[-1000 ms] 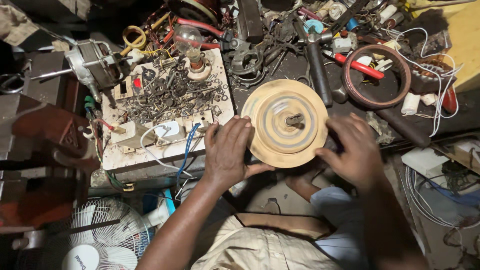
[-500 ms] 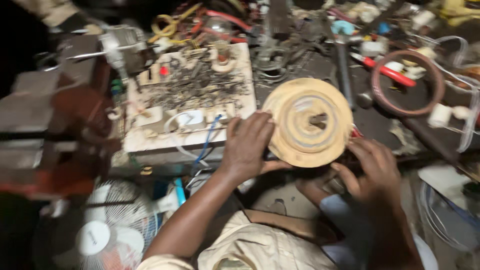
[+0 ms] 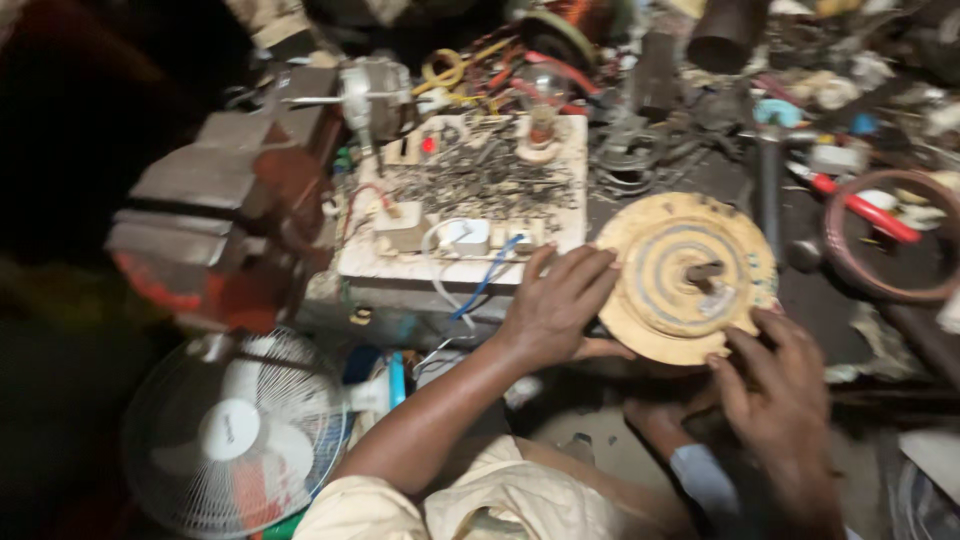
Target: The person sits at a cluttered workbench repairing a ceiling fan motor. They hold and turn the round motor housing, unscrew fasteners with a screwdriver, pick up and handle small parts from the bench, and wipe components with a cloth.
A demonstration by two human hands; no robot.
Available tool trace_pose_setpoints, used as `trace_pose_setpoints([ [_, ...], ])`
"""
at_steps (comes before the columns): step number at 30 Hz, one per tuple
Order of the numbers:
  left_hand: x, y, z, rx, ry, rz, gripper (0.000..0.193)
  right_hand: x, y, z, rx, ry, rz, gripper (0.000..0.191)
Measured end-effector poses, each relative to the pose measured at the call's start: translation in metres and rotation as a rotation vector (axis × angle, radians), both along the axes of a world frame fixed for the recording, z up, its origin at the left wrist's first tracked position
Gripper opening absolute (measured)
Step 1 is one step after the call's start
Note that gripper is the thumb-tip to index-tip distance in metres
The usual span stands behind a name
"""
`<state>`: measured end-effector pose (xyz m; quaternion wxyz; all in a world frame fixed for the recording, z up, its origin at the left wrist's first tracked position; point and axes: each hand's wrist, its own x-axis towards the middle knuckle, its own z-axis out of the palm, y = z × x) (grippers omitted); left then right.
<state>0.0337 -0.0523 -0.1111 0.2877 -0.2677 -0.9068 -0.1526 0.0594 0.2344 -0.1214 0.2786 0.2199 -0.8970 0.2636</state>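
A round tan disc (image 3: 670,270) with raised concentric rings and a small metal hub at its middle lies at the front of a cluttered workbench. My left hand (image 3: 555,305) grips the disc's left rim, fingers over the top edge and thumb below. My right hand (image 3: 775,385) holds the lower right rim, fingertips on the edge. The picture is blurred by motion.
A white board (image 3: 470,235) with screws, wires and a bulb holder sits left of the disc. A vise (image 3: 215,215) stands further left. A table fan (image 3: 235,435) is below left. A coil of copper wire (image 3: 885,245) and a red-handled tool (image 3: 865,210) lie right.
The view has swung, so the disc and both hands sit further right and lower in the picture. Both hands stay on the disc's rim; my right hand has slid lower.
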Motion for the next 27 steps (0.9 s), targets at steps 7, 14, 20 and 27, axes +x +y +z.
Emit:
trace_pose_setpoints([
  [7, -0.004, 0.005, -0.001, 0.018, 0.039, -0.030, 0.097, 0.003, 0.002, 0.007, -0.027, -0.024, -0.028, 0.037],
  [14, -0.004, 0.006, -0.001, 0.006, 0.057, -0.027, 0.096, 0.008, 0.004, 0.010, -0.044, -0.034, -0.014, 0.045],
  [20, -0.004, 0.005, 0.000, -0.001, 0.047, -0.040, 0.096, -0.017, 0.025, 0.036, -0.169, 0.037, -0.114, 0.045],
  [27, -0.004, 0.006, -0.001, 0.035, 0.040, -0.043, 0.093, -0.132, 0.015, 0.095, -0.026, -0.058, 0.001, 0.056],
])
